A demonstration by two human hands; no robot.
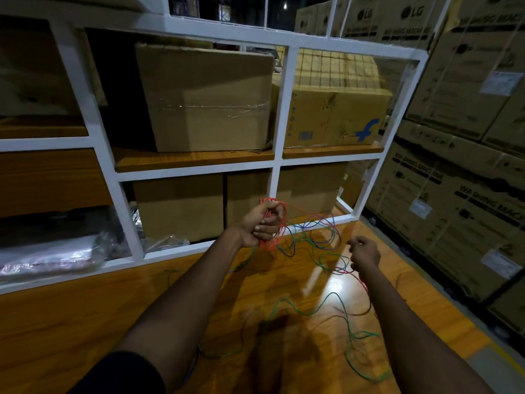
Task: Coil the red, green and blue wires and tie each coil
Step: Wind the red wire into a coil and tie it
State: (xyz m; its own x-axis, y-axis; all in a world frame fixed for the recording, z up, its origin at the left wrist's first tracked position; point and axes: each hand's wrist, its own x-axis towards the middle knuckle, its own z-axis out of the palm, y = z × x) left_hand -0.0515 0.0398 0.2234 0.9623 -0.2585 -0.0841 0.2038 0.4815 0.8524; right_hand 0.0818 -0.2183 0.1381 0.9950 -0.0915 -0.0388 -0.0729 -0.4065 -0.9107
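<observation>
two hands are raised over the wooden worktop. the left hand is fisted round a coil of red wire near the far edge, loops poking out above and below the fist, long axis roughly upright. the right hand is curled by a trailing red strand, too blurred to tell if it pinches. the green wire and blue wire sprawl loose.

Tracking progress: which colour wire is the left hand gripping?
Left hand grips the red wire; head view.
</observation>
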